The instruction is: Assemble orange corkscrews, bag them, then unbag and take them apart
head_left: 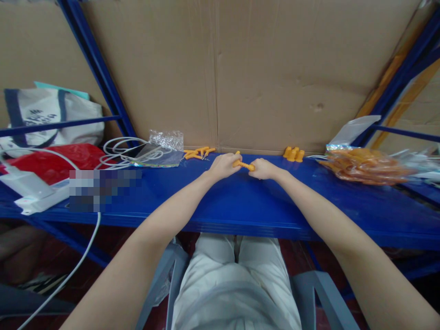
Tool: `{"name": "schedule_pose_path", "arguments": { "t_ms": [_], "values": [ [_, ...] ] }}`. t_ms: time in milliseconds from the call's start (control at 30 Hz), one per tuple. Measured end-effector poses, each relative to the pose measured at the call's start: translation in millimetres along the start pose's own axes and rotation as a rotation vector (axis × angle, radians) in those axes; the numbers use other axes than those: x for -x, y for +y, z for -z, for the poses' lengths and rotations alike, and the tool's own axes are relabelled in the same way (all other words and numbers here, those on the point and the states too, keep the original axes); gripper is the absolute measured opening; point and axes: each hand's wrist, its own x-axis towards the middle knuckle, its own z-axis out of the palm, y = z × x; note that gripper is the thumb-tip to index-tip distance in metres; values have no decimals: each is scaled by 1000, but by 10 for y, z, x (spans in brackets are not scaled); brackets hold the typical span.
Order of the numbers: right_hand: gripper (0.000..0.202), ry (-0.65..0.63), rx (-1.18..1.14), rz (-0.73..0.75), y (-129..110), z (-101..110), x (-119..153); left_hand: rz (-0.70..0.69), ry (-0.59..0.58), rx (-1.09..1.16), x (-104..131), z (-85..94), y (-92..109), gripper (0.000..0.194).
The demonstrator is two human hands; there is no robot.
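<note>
My left hand point(224, 166) and my right hand point(263, 169) are close together above the middle of the blue table point(237, 201). An orange piece point(244, 165), narrow and ridged, spans the gap between them. The fingers of my left hand wrap round its left part, where an orange tip sticks up. Its right end is pinched in my right hand. Behind and to the left lie several orange branched pieces point(197, 153) with small metal bits. Short orange cylinders with wider ends point(293, 154) stand at the back, right of my hands.
A clear bag of orange items point(367, 166) lies at the right. Toward the left are clear plastic bags point(161, 153), coiled white cable point(120, 153), a red bag point(62, 160), a white power strip point(41, 192) and a cloth bag point(75, 114). Cardboard point(257, 78) rises behind.
</note>
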Motion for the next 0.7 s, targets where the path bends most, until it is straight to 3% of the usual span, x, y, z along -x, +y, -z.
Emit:
{"name": "schedule_pose_path", "arguments": {
  "t_ms": [200,433,567,700],
  "values": [
    [24,42,84,37,52,-120,-76,-14,-11,40,-5,-37,-60,23],
    [33,123,26,92,94,-178,-74,92,-63,39,7,-42,-214,24],
    [48,160,-125,224,154,-195,-86,164,-27,7,49,-51,-372,40],
    [49,195,-167,276,201,-235,-124,163,-1,12,78,-96,-521,55]
  ]
}}
